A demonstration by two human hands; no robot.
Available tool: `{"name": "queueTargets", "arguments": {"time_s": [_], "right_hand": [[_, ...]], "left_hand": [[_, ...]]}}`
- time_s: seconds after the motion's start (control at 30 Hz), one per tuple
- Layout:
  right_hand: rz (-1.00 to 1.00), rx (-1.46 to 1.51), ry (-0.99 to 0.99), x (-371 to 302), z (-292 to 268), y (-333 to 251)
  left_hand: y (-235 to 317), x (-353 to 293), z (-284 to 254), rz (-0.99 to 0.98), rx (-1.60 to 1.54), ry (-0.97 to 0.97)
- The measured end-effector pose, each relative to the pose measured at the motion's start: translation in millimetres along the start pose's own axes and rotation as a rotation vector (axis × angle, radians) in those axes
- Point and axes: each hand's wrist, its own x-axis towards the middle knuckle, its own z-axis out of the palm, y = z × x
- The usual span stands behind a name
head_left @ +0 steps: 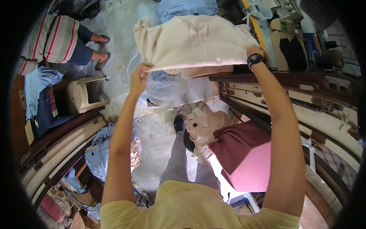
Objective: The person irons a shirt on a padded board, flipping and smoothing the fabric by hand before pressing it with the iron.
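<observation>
Head view showed a cream blouse stretched between the left hand, its fingers pinching one end of the near edge, and the right hand, seemingly gripping the other, so a slackened pinch could have dropped it onto plastic sheeting.

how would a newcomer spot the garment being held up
Start at the yellow shirt at the bottom, then go up to the left hand and right hand. Between them spans a cream garment, set apart from the rumpled pale cloth lower down by being spread out and gripped at both sides.
</observation>
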Motion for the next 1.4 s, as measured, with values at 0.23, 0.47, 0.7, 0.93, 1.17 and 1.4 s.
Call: {"name": "queueTargets", "arguments": {"time_s": [0.23,0.47,0.7,0.93,1.17,1.4], "right_hand": [[-0.027,0.007,-0.41,-36.1,83.2,-91.2],[-0.107,0.836,-0.306,-166.1,1.3,-133.7],[0.024,1.38,-0.537,-446.3,37.5,-200.8],[0.001,1.296,-1.101,-670.5,101.0,-172.5],[0.055,1.366,-0.825,-743.0,217.3,-151.5],[0.16,1.454,-1.008,-752.8,251.3,-127.9]], "left_hand": [[-98.9,-165.3,89.3,-0.473,0.857,-0.479],[-58.2,-286.5,164.6,-0.476,0.546,-0.422],[5.9,-395.9,236.3,-0.667,0.183,-0.371],[4.6,-508.6,303.9,-0.602,0.37,-0.342],[83.0,-571.6,368.8,-0.457,0.734,-0.313],[46.8,-585.8,376.1,-0.327,0.721,-0.262]]}}
